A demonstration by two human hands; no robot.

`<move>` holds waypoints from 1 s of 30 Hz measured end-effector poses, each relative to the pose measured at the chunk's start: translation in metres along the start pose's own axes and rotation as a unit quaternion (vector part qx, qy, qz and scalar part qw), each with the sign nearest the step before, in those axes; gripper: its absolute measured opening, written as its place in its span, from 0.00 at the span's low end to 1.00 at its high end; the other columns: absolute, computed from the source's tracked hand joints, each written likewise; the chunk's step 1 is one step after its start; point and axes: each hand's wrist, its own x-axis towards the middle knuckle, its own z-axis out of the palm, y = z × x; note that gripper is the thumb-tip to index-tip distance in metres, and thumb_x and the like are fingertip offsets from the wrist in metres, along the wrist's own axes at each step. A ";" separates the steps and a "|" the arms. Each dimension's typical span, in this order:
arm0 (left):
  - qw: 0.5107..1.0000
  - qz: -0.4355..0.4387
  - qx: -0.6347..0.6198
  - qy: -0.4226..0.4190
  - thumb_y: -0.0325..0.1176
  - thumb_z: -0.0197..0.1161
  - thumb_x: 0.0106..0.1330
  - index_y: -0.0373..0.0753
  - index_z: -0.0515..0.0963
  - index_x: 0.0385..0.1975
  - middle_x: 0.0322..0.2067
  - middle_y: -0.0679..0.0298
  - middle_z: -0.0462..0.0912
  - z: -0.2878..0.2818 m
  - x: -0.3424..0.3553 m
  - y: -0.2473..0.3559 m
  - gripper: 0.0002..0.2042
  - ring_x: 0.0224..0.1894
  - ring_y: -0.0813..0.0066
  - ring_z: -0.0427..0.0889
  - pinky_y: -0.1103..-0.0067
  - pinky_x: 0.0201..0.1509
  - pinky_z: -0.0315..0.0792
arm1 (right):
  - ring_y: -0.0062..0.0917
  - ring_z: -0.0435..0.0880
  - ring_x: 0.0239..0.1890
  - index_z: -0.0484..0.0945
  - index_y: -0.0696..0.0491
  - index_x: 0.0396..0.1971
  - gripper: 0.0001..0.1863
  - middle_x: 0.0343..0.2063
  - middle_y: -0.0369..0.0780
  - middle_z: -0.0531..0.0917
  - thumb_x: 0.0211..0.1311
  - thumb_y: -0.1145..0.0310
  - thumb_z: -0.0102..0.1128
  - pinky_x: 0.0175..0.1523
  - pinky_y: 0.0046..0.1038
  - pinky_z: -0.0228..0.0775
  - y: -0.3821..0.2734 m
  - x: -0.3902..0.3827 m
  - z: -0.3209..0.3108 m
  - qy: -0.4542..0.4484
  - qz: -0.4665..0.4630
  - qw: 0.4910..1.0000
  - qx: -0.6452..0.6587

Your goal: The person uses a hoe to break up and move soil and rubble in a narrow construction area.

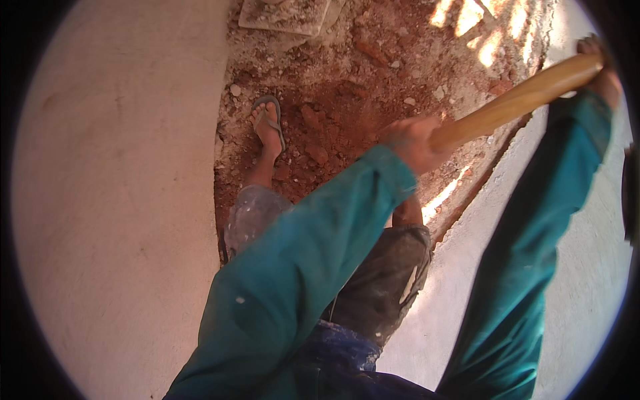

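Note:
A thick, pale wooden tool handle (520, 100) slants up to the right across my view. My left hand (417, 141) is closed around its lower end, above the reddish soil. Near the upper right rim, my right hand (605, 80) grips the handle's other end, partly cut off by the dark edge of the picture. The working head of the tool cannot be made out. Green sleeves cover both my arms, the right one raised beside the wall.
Loose red soil and rubble (320, 127) cover the narrow strip between a left wall (120, 200) and a right wall (493, 267). My sandalled foot (269, 127) stands on it. A pale slab (287, 17) lies ahead. Something dark (630, 193) shows at the right rim.

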 end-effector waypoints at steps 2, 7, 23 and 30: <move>0.980 -0.193 0.032 -0.034 0.43 0.68 0.46 0.38 0.74 0.24 0.22 0.52 0.79 -0.009 -0.104 -0.091 0.15 0.26 0.55 0.80 0.67 0.28 0.73 | 0.25 0.79 0.31 0.74 0.57 0.30 0.20 0.25 0.40 0.79 0.49 0.53 0.57 0.38 0.28 0.69 0.144 -0.185 0.104 0.018 0.122 0.986 -0.111; 0.873 -0.464 0.004 -0.149 0.37 0.65 0.49 0.34 0.75 0.39 0.30 0.49 0.79 0.000 -0.261 -0.097 0.19 0.35 0.57 0.80 0.69 0.40 0.72 | 0.25 0.71 0.10 0.68 0.59 0.24 0.08 0.12 0.39 0.70 0.47 0.70 0.54 0.15 0.28 0.65 0.277 -0.329 0.099 -0.022 0.399 0.915 -0.057; 0.995 -0.089 0.044 0.018 0.44 0.64 0.47 0.40 0.73 0.23 0.21 0.52 0.78 -0.007 0.014 -0.043 0.14 0.27 0.51 0.78 0.64 0.29 0.71 | 0.23 0.67 0.20 0.65 0.60 0.27 0.13 0.17 0.38 0.66 0.52 0.68 0.58 0.28 0.23 0.64 0.065 -0.049 0.095 -0.187 0.091 0.969 0.136; 0.860 -0.499 0.016 -0.108 0.38 0.64 0.50 0.37 0.74 0.38 0.32 0.51 0.80 0.015 -0.285 -0.100 0.18 0.36 0.57 0.80 0.70 0.41 0.73 | 0.26 0.72 0.12 0.72 0.56 0.26 0.09 0.13 0.38 0.72 0.49 0.66 0.57 0.17 0.28 0.67 0.314 -0.367 0.075 -0.007 0.452 0.886 -0.099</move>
